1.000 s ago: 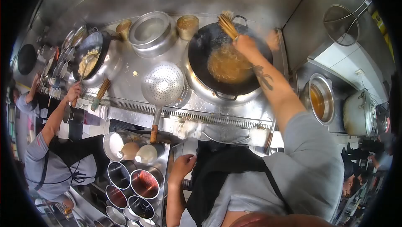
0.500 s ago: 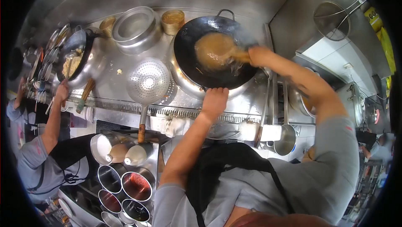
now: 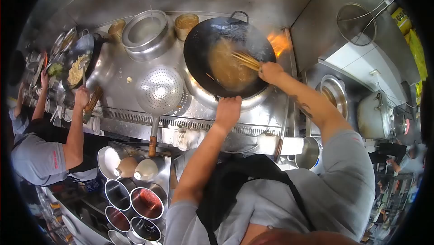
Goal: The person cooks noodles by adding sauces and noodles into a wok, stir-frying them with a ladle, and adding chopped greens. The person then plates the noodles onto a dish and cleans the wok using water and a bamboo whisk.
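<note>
A black wok (image 3: pixel 197 46) sits on the burner, holding murky brown liquid (image 3: pixel 226 75). My left hand (image 3: pixel 229 110) is closed at its near edge; whether the fingers wrap a handle or the rim itself is hidden. In my right hand (image 3: pixel 270 72), at the wok's right side, is a bamboo wok brush (image 3: pixel 245 60), its bristles pointing left over the liquid. The wok's far loop handle (image 3: pixel 239 14) stands free at the back.
Flames (image 3: pixel 278 42) rise beside the wok's right rim. Left of it lies a perforated strainer ladle (image 3: pixel 159 89), with a metal pot (image 3: pixel 147 32) behind. Sauce containers (image 3: pixel 147 202) stand at lower left. A co-worker (image 3: pixel 43 157) holds a ladle over another wok (image 3: pixel 88 46).
The brush has swung up and its bristles now show clearly, while the liquid has spread across the wok. Flames have appeared at the right. The co-worker's arms have shifted.
</note>
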The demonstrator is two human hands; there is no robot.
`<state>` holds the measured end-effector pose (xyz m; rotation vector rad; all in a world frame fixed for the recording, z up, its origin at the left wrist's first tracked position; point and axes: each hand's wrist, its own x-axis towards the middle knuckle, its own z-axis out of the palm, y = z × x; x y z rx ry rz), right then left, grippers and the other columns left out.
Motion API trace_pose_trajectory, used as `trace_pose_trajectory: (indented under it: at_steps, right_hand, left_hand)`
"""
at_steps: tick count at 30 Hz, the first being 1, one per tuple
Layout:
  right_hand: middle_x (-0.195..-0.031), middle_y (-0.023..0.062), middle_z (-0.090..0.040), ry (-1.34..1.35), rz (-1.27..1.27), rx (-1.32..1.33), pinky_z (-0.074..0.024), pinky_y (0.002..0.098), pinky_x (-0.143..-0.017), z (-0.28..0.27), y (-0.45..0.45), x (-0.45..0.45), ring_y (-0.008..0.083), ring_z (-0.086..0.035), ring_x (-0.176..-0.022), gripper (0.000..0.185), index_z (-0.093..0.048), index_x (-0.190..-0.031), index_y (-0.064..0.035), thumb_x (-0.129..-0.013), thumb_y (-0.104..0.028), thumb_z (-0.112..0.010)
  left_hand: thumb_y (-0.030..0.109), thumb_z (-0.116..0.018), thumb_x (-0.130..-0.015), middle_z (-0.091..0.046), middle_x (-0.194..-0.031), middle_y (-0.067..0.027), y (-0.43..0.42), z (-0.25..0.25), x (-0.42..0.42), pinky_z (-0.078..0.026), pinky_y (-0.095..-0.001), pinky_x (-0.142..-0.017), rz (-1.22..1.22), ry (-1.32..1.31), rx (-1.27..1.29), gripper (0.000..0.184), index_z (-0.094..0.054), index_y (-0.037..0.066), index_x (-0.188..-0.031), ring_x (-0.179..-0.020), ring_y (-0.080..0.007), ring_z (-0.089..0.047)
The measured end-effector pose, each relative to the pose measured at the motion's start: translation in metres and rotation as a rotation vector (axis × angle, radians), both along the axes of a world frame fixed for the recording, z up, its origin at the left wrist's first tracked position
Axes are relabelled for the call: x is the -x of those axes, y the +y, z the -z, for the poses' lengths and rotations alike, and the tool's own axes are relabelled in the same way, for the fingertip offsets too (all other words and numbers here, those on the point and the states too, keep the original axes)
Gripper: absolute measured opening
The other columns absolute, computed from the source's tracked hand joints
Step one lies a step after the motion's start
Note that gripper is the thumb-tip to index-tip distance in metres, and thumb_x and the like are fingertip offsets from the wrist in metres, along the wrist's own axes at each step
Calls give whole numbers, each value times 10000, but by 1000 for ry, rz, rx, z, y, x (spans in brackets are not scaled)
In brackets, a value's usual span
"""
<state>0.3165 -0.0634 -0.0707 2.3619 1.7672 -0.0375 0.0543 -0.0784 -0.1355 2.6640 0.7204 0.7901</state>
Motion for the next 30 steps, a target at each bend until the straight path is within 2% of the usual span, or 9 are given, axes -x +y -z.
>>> trace_pose_trajectory:
  at_steps: [6,8,10,12,13,17,23,26,30]
  right_hand:
    - [-813,188,-676,384,111,-240,-523,421,-690,-1,74,-25,324,-671,-774,308,-695,-868,-53,-746,-331,-642]
    - [-763,184,-671,809,40,-171,-522,415,-676,18,92,15,325,-670,-726,308,-695,-848,-46,-718,-321,-648]
    - [-693,172,-656,574,-101,-130,-518,401,-591,19,79,72,279,-656,-612,294,-674,-923,-34,-766,-281,-641]
    - [-820,249,-654,454,-233,-64,-511,454,-753,-4,33,95,402,-642,-801,313,-662,-911,-6,-758,-277,-629]
    - [-827,237,-658,450,-306,44,-517,441,-759,-24,9,93,387,-649,-807,289,-669,-889,-12,-758,-265,-621]
    - [-826,223,-667,202,-166,320,-522,437,-758,-54,8,49,365,-660,-810,294,-688,-889,-21,-746,-270,-623]
    - [-869,221,-672,147,-33,66,-522,427,-779,-4,53,47,361,-658,-851,299,-699,-875,-23,-729,-275,-633]
    - [-841,222,-671,169,-138,190,-525,431,-765,-38,-10,33,357,-665,-813,297,-701,-866,-21,-754,-275,-597]
    - [-823,206,-672,-55,32,48,-529,432,-756,-34,22,-38,338,-669,-798,318,-693,-932,-43,-797,-310,-585]
  left_hand:
    - [129,-564,-823,-610,-654,-121,-4,-5,3,-435,-446,-673,26,-19,72,103,-531,63,-751,-673,-309,-608]
    - [128,-567,-821,-608,-655,-117,-2,-1,-2,-433,-446,-671,15,-9,67,97,-532,65,-756,-679,-312,-607]
    - [81,-522,-788,-621,-701,-117,-4,-7,-1,-440,-418,-705,13,21,62,30,-535,65,-766,-723,-296,-616]
    - [75,-518,-790,-622,-719,-123,-3,-9,0,-440,-421,-709,24,12,56,24,-533,61,-778,-737,-303,-615]
    - [93,-537,-808,-617,-715,-128,-2,-5,1,-437,-439,-696,31,-12,54,45,-529,57,-784,-728,-317,-609]
    - [105,-536,-832,-612,-737,-143,-3,-9,4,-430,-459,-704,69,-88,104,69,-521,43,-806,-749,-342,-597]
    - [93,-519,-835,-608,-751,-143,-2,-9,5,-416,-460,-730,76,-49,172,57,-519,42,-811,-781,-340,-594]
    - [91,-518,-836,-606,-751,-142,-2,-11,6,-415,-452,-727,89,-61,181,54,-521,45,-808,-781,-335,-593]
    - [95,-520,-840,-608,-764,-139,-6,-6,6,-412,-441,-732,98,-66,152,51,-524,52,-811,-787,-331,-589]
